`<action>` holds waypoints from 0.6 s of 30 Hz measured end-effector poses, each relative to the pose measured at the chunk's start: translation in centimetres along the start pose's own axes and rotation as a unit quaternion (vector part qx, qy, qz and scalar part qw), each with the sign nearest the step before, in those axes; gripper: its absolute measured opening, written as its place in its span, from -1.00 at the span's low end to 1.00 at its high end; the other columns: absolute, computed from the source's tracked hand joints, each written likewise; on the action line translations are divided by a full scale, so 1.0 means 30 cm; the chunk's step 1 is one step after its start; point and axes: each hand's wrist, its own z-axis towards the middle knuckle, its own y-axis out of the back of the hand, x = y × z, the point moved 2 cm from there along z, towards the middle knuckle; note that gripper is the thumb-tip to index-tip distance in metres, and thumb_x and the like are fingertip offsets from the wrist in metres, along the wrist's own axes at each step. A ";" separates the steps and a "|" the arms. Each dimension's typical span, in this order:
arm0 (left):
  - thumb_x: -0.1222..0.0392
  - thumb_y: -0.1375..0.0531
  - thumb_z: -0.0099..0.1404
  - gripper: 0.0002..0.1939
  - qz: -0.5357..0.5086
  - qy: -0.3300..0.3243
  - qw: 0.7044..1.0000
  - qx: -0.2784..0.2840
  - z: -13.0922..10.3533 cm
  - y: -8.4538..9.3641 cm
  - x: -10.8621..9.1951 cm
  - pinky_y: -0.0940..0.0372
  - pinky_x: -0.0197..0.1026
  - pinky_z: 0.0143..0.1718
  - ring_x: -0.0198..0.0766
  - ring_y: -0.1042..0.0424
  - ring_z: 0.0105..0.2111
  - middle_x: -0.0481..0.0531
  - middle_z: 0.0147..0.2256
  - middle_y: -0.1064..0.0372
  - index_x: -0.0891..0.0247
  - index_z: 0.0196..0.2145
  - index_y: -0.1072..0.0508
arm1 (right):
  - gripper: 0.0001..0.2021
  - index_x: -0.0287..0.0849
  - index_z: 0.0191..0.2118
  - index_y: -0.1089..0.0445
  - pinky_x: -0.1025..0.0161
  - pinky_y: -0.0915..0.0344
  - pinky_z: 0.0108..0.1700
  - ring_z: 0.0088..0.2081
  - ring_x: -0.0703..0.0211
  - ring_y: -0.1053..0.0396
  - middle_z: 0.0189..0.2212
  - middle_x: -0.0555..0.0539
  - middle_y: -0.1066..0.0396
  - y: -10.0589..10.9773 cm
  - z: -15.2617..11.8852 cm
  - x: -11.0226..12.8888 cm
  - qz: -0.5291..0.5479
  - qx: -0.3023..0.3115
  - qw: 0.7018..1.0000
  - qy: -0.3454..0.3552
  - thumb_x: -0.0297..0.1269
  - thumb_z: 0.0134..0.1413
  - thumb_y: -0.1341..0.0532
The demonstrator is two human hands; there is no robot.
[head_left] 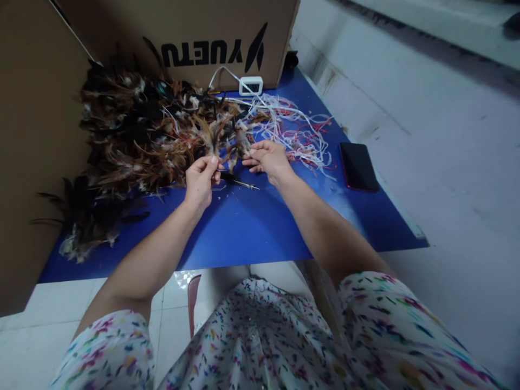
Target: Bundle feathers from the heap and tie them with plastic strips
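Clearly, both hands are busy in front of the right-hand end of the feather heap (130, 141), a thick spread of brown and black plumes on a blue table (244, 233). The left hand (199, 183) pinches the base of a brown tuft (212, 135) between thumb and fingers, its feathers fanning up against the heap's near right edge. The right hand (271, 161), just beyond the heap's right end, has its fingertips closed on a darker tuft (242, 144) (the exact grip is too small to make out). Just off the heap's near right corner, a slim pointed tool (244, 184) lies on the table between the hands. Right of the heap sprawl white and red strings (298, 132), with a dark phone (359, 167) farther out. A small white device (251, 85) sits off the heap's far right corner, before a carton (276, 32) with inverted lettering standing behind the heap. A smaller black feather clump (91, 216) lies at the heap's near left, beside another carton (36, 162).
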 end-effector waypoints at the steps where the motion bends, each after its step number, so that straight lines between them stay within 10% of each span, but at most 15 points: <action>1: 0.10 -0.42 0.15 -0.75 0.000 0.000 1.000 0.000 0.000 0.000 0.000 -0.13 -0.45 -0.69 -0.54 -0.23 -0.68 -0.12 -0.56 -0.39 0.29 -0.45 -0.47 | -0.84 -0.16 -0.32 -0.25 0.46 -0.29 -0.58 -0.49 0.31 -0.51 -0.47 0.01 -0.48 0.001 0.001 -0.001 0.001 0.001 1.000 -0.002 -0.55 0.24 -0.16; 18: 0.14 -0.40 0.18 -0.77 -0.009 0.005 1.000 0.002 -0.001 0.003 0.000 -0.12 -0.44 -0.70 -0.53 -0.23 -0.68 -0.12 -0.56 -0.39 0.30 -0.44 -0.47 | -0.80 -0.12 -0.24 -0.24 0.43 -0.31 -0.50 -0.44 0.27 -0.55 -0.48 0.04 -0.52 0.000 -0.018 0.015 0.056 0.068 0.996 -0.029 -0.59 0.12 -0.08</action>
